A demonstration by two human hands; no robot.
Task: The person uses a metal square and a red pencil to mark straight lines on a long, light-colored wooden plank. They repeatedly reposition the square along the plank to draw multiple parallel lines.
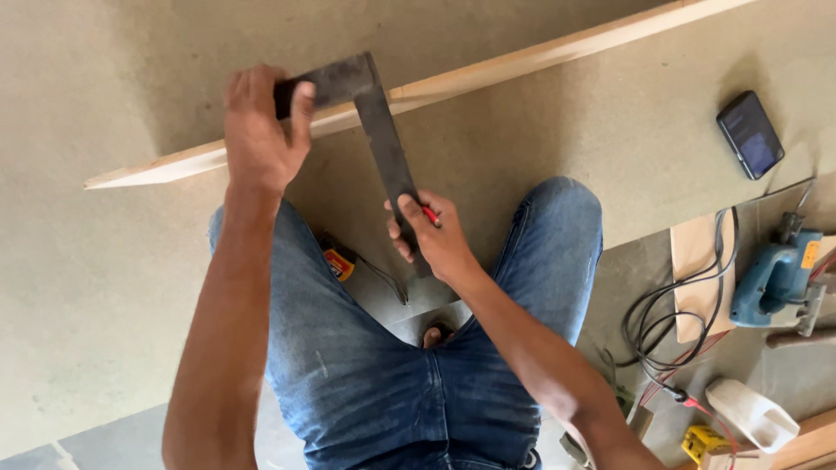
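Large brown board (113,287) is laid flat on the floor and knelt on; it serves as the work surface. Thin pale wood strip (522,63) is laid diagonally across the board, ahead of the knees.

Dark metal try square (379,130) is set against the strip: short arm along the strip's edge, long blade run back toward the body, presumably so the blade sits at a right angle to the strip.

Left hand (259,130) is closed over the square's short arm, pressed onto the strip, likely to stop it slipping. Right hand (435,235) is closed around a red pencil (430,214), fingers rested on the blade's near end, tip beside the blade edge. Exact contact of the tip with the board can't be told.

Off to the right, well apart from both hands: blue jigsaw (779,274) with a coiled black cable (670,318), dark phone (750,134) on the board. Small yellow tape measure (340,263) is seen just by the left thigh.
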